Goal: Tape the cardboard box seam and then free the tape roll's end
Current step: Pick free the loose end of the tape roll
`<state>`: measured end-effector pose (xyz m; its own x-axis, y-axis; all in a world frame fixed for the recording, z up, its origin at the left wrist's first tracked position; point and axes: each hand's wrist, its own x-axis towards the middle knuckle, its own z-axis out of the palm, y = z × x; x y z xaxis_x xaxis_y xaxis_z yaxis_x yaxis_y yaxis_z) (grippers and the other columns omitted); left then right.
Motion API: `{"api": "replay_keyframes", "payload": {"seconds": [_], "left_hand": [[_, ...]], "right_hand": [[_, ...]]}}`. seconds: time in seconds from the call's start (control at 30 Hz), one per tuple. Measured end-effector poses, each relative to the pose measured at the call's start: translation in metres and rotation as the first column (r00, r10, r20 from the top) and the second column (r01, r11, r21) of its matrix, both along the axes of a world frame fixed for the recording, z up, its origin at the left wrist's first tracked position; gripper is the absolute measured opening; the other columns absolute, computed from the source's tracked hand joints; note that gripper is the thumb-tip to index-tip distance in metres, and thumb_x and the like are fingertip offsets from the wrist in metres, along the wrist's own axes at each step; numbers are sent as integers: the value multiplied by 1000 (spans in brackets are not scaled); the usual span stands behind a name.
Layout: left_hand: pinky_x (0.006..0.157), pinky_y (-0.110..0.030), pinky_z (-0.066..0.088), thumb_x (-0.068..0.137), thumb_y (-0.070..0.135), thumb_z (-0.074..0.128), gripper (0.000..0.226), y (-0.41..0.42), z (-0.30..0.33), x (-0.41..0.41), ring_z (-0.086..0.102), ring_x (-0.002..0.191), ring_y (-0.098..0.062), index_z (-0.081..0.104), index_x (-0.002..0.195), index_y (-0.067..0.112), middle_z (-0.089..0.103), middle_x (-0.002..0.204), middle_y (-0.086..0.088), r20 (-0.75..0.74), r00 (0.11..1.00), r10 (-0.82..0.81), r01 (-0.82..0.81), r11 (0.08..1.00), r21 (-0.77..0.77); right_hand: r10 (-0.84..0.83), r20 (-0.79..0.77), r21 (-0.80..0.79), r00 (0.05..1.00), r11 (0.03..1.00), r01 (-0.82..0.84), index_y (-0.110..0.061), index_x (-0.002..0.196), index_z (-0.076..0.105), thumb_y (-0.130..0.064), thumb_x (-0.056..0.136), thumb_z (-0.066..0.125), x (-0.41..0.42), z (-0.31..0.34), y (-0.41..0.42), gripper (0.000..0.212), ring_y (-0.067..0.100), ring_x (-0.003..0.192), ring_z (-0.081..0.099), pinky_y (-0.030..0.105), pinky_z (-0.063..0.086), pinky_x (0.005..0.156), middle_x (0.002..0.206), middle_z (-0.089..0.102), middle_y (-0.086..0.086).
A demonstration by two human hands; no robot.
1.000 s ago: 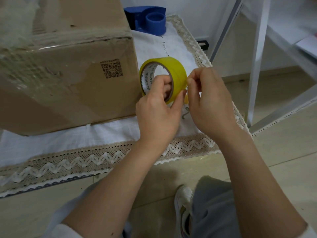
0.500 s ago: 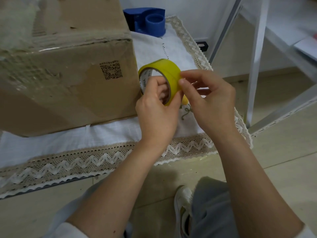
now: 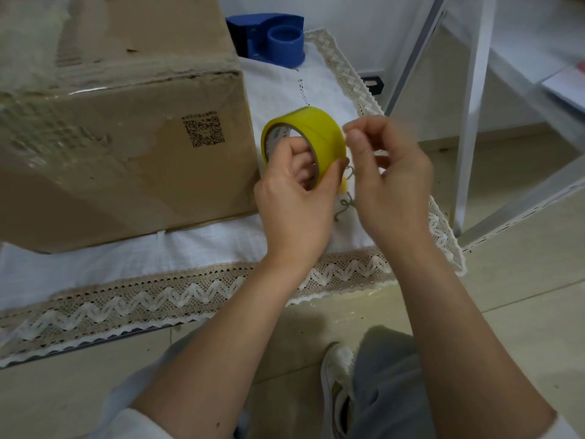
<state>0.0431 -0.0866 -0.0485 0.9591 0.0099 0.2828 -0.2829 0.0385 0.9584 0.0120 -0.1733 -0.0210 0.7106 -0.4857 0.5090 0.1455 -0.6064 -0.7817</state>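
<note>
— How are your hands placed?
— Your left hand [image 3: 294,198] grips with fingers curled inward and thumb outside. Your right hand [image 3: 391,182] hovers just beside it, thumb and forefinger pinched, forearms bare.

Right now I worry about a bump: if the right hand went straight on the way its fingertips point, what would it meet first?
Most likely the yellow tape roll. The right hand has its curled fingertips aimed left at the roll's outer band, which the left hand holds. The cardboard box lies beyond. Depth is unclear from one view.
</note>
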Motion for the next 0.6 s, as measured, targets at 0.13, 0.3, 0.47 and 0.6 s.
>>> {"api": "replay_keyframes", "payload": {"seconds": [0.13, 0.3, 0.47, 0.6], "left_hand": [[74, -26, 58, 79, 6, 80, 28, -1, 2, -1, 74, 81, -12, 58, 94, 16, 75, 86, -2, -15, 1000, -23, 22, 997, -73], [82, -32, 59, 79, 2, 80, 36, -2, 3, -5, 74, 88, -15, 57, 92, 27, 75, 92, -6, 7, 997, -71, 71, 993, -89], [79, -38, 60, 76, 2, 81, 38, -5, 3, -7, 73, 83, -19, 55, 89, 26, 73, 87, -7, 4, 998, -67, 67, 992, -109], [76, -35, 60, 77, 1, 80, 36, -5, 3, -8, 72, 78, -18, 54, 88, 23, 73, 84, -8, -13, 996, -93, 90, 985, -146]], "right_hand": [[4, -131, 310, 991, 950, 37, -23, 103, 71, -11, 98, 51, -4, 9, -9, 23, 0, 85, 65, 21, 53, 76, 90, 71, -9], [237, -263, 680, 935, 733, 5, -27, 88, 75, -26, 92, 57, 0, 14, -6, 18, 3, 95, 67, 20, 48, 77, 98, 74, -9], [368, -78, 800, 926, 577, -162, -20, 91, 71, -22, 93, 60, 3, 8, -7, 10, 11, 90, 63, 31, 51, 90, 90, 68, -2], [412, -14, 833, 911, 509, -218, -4, 121, 65, -16, 95, 58, 3, 8, -7, 29, 11, 96, 64, 27, 48, 90, 101, 70, 3]]}}
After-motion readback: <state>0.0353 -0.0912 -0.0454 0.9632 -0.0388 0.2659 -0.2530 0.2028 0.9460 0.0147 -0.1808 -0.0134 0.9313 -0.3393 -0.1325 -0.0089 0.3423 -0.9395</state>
